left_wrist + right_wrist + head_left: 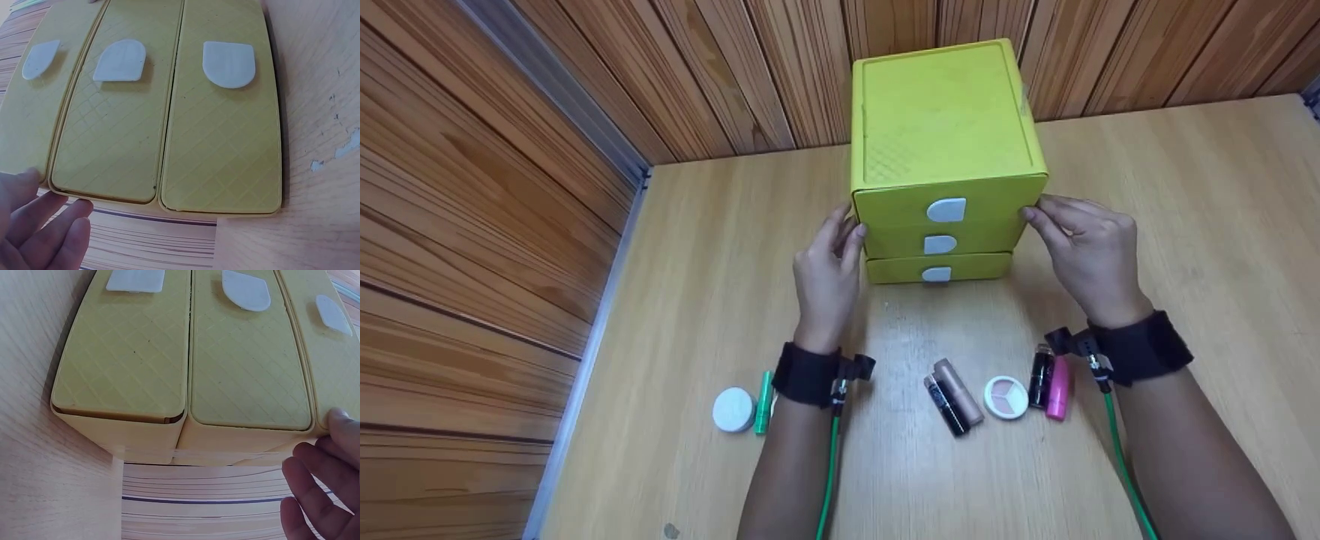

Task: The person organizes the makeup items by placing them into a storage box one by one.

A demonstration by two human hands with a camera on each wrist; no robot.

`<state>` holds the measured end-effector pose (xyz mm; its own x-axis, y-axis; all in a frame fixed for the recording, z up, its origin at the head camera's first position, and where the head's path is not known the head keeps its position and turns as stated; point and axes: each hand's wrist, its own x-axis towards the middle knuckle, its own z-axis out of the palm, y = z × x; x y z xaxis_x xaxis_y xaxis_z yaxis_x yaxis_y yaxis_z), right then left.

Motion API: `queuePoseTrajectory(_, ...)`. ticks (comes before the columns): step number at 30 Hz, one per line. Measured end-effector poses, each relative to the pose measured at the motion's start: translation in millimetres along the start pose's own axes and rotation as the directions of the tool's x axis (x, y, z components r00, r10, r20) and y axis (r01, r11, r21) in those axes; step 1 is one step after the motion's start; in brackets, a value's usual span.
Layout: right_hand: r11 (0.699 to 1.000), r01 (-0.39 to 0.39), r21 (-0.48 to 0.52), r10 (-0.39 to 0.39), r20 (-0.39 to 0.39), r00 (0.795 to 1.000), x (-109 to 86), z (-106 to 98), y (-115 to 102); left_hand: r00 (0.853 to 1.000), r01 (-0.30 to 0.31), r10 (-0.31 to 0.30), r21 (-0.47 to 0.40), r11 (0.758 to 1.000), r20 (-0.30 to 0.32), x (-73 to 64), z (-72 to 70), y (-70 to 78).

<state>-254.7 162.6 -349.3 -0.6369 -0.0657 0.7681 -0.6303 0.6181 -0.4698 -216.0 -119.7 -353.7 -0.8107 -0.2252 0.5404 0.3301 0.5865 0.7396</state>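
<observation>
A yellow-green box of three stacked drawers point(949, 120) with white pull tabs stands against the back wall. My left hand point(829, 274) grips its left front edge near the top, thumb at the front and fingers along the side. On the opposite edge, my right hand point(1091, 247) holds the box the same way, its thumb point(340, 422) against the top drawer's front. All three drawer fronts sit in their frames; in the right wrist view a thin gap shows along the bottom drawer's edge point(118, 415). The box's back is hidden.
Nearer on the wooden table lie a white round jar point(733, 409), a green tube point(763, 403), a black tube point(946, 406), a mauve tube point(958, 391), a round palette point(1006, 397), another black tube point(1041, 376) and a pink tube point(1057, 388). Wood-panelled walls point(472, 225) border the left and back.
</observation>
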Motion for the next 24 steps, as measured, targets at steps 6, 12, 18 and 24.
queuePoseTrajectory(6,1.000,0.001,-0.002,-0.001,-0.014,1.000,0.0,1.6,-0.5,1.000,-0.011,0.011,0.018,1.000,-0.026,-0.6,0.6,0.6)
queuePoseTrajectory(12,1.000,-0.007,-0.017,0.007,0.006,1.000,0.7,1.1,-4.3,0.999,-0.015,0.017,0.049,0.999,-0.039,-0.9,-0.5,-1.1)
queuePoseTrajectory(18,0.997,0.024,-0.073,-0.020,0.060,0.998,-0.7,-3.3,-4.3,1.000,0.003,-0.003,0.027,1.000,0.003,-0.9,-1.7,-0.4)
queuePoseTrajectory(24,0.999,-0.015,-0.032,0.016,0.012,1.000,-2.4,-2.9,-5.0,0.998,0.028,-0.027,-0.009,1.000,0.052,0.9,-5.8,-0.6)
